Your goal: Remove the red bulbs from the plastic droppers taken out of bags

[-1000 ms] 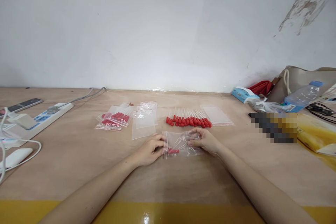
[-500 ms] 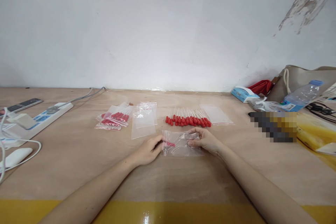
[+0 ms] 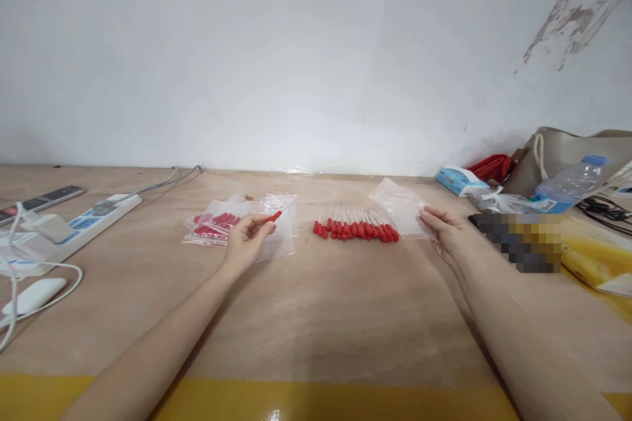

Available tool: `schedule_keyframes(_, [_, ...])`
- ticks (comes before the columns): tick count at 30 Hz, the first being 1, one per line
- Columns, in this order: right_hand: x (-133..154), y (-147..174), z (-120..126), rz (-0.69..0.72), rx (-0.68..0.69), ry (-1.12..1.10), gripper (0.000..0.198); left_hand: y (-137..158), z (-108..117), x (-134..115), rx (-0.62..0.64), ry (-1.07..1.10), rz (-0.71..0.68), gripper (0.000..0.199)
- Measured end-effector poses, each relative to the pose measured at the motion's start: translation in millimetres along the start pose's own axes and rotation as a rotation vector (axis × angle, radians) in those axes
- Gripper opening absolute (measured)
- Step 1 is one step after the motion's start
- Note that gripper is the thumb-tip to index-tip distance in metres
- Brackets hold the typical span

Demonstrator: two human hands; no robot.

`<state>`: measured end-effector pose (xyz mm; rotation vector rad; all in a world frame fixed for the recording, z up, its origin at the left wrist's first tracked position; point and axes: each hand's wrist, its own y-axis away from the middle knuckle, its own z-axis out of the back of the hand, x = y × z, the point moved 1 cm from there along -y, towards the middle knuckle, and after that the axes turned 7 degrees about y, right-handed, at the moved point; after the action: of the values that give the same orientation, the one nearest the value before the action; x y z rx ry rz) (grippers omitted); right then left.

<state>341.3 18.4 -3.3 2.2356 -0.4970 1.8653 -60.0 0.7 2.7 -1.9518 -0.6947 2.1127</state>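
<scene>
Near the left-hand bags, my left hand (image 3: pixel 247 240) pinches a dropper by its red bulb (image 3: pixel 274 216); its clear stem can barely be made out. On the right, the thumb and fingers of my right hand (image 3: pixel 446 231) are closed on the edge of a clear zip bag (image 3: pixel 395 200), at the spot where flat bags lie. Between the hands, a row of droppers (image 3: pixel 355 230) rests on the table, red bulbs towards me and thin pale stems pointing away. Flat clear bags (image 3: pixel 281 243) lie just beyond my left hand. Beside them are bags with red-bulbed droppers inside (image 3: pixel 212 225).
A power strip (image 3: pixel 99 220) with plugs and cables runs along the left, near a white mouse-like device (image 3: pixel 34 296) and a remote (image 3: pixel 44 202). At the right are a blue tissue pack (image 3: pixel 459 180), a plastic bottle (image 3: pixel 573 184), a grey bag (image 3: pixel 587 141) and a yellow package (image 3: pixel 592 253).
My hands have parted from the bag they held together at front centre. The left went up and left with a dropper, the right up and right with a clear bag.
</scene>
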Motion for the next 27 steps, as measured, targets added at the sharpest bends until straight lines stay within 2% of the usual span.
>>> schedule_keyframes(2, [-10.0, -12.2, 7.8, 0.036, -0.129, -0.032, 0.033, -0.6, -16.2, 3.1, 0.065, -0.109, -0.115, 0.023])
schedule_keyframes(6, [-28.4, -24.5, 19.0, 0.077, -0.22, -0.011, 0.032, -1.7, -51.7, 6.5, 0.23, -0.362, -0.339, 0.017])
schedule_keyframes(7, [-31.9, -26.1, 21.8, 0.101, -0.252, 0.033, 0.031, -2.5, -59.5, 7.8, 0.263, -0.416, -0.382, 0.017])
schedule_keyframes(9, [-37.4, -28.7, 27.5, 0.156, -0.317, 0.261, 0.03, -4.3, -72.7, 11.8, 0.325, -0.482, -0.43, 0.015])
schedule_keyframes(12, [-41.6, -30.7, 34.2, 0.175, -0.367, 0.662, 0.038, -6.9, -85.7, 20.4, 0.39, -0.514, -0.442, 0.014])
schedule_keyframes(17, [-37.4, -23.2, 32.6, 0.109, -0.379, 0.873, 0.044, -7.5, -91.2, 26.5, 0.438, -0.551, -0.464, 0.014])
schedule_keyframes(21, [-27.5, -10.6, 20.4, 0.053, -0.428, 1.182, 0.053, -5.3, -87.1, 23.4, 0.458, -0.565, -0.479, 0.034])
schedule_keyframes(23, [-23.5, -5.4, 14.3, 0.053, -0.451, 1.249, 0.054, -4.4, -85.8, 24.7, 0.473, -0.575, -0.459, 0.039])
schedule_keyframes(27, [-19.9, 1.4, 5.5, 0.13, -0.479, 1.265, 0.05, -4.3, -88.4, 31.6, 0.496, -0.579, -0.408, 0.027])
